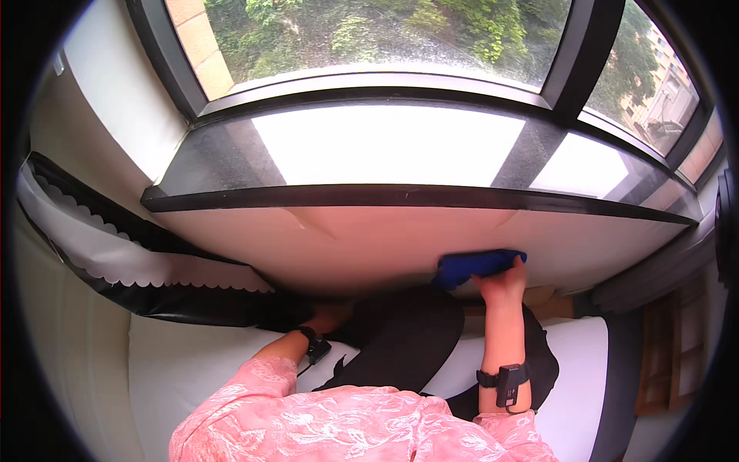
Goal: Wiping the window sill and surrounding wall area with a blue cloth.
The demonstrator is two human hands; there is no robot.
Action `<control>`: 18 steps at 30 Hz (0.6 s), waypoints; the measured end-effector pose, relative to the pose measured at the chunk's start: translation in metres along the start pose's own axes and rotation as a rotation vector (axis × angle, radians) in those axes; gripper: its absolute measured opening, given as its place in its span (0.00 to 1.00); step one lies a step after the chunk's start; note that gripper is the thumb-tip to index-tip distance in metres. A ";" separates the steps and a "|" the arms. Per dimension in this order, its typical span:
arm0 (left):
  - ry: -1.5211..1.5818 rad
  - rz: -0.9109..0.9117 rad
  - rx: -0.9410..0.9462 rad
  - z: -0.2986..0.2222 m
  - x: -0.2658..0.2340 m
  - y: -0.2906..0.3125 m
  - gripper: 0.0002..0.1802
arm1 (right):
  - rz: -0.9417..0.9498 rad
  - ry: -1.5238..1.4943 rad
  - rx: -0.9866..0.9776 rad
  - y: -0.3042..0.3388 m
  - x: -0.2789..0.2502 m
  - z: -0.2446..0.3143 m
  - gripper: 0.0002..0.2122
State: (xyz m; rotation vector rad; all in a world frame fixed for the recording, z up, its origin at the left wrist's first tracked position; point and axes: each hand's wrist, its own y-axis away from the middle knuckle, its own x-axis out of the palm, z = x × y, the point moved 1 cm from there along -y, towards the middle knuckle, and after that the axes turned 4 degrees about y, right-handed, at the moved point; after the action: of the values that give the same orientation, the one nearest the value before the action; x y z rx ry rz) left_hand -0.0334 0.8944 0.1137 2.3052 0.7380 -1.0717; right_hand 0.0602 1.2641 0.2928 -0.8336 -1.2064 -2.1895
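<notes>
My right hand reaches forward and grips a dark blue folded cloth, its thumb and fingers closed around the right end. The cloth is up against the pale wall below the window sill. My left hand is low on the left, in shadow beside the end of a black padded headboard. Its fingers are lost in the dark there, so I cannot see whether they grip anything. Black-trousered legs are bent in front of me on a white surface.
A dark stone window sill with a protruding black edge runs across above the wall. Grey fabric with a scalloped trim lies over the headboard. At the right are a grey curtain and a brown wooden frame.
</notes>
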 end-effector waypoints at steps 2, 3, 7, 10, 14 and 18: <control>-0.101 -0.156 -0.123 0.063 0.057 -0.020 0.17 | 0.032 0.006 -0.066 0.020 0.023 -0.014 0.26; -0.198 -0.280 -0.210 0.082 0.075 -0.025 0.17 | 0.022 0.099 -0.205 0.028 0.031 -0.021 0.27; -0.288 -0.577 -0.051 0.077 0.084 -0.023 0.21 | -0.012 0.325 -0.574 0.044 0.041 -0.042 0.29; 0.116 -0.358 -0.258 0.023 0.045 -0.033 0.26 | -0.044 0.527 -0.857 0.036 0.024 -0.040 0.29; 0.145 -0.505 -0.102 0.063 0.066 -0.017 0.28 | 0.128 1.082 -1.518 0.045 0.042 -0.064 0.24; 0.065 -0.298 -0.361 0.015 0.044 -0.030 0.39 | 0.318 1.503 -1.704 0.031 0.016 -0.066 0.14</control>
State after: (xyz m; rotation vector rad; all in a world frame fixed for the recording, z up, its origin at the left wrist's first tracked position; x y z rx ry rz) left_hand -0.0370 0.9180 0.0643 1.9683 1.2227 -0.8982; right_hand 0.0524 1.1899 0.2935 0.3482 1.4906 -2.1160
